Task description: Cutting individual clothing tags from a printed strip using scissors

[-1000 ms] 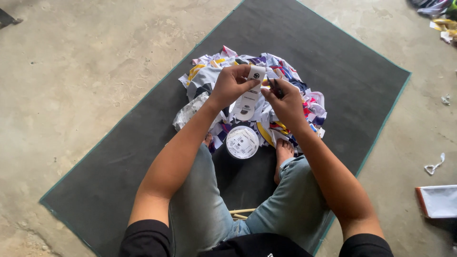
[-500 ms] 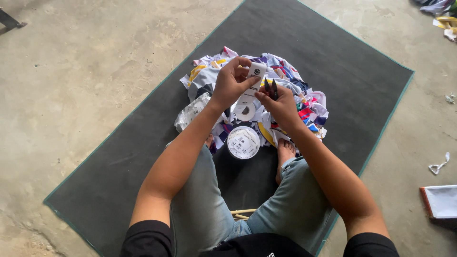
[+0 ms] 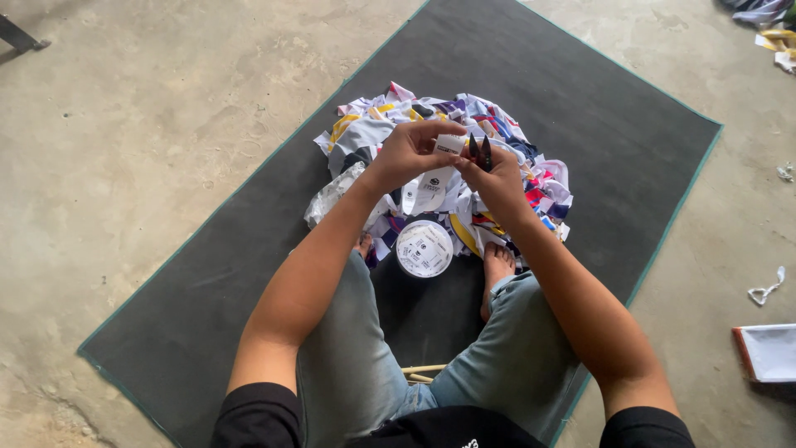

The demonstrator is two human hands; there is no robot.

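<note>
**A:** What have I got under the hands?

**B:** Biggest first: I see a dark mat (image 3: 580, 124) spread beneath both hands on the concrete floor (image 3: 149, 124). On it, right below and beyond the hands, sits a heap of coloured fabric scraps (image 3: 365, 133).

**A:** And nearer in?

**B:** A round white roll of label tape (image 3: 424, 248) lies just below the hands, between the bare feet.

**A:** The hands themselves?

**B:** Left hand (image 3: 408, 155) is curled, fingers pinched on a small white label piece (image 3: 450, 144) at its right edge. Right hand (image 3: 502, 184) is closed around small dark snips (image 3: 480, 152), blades pointing up, touching the label. I can't tell how far apart the blades are.
</note>
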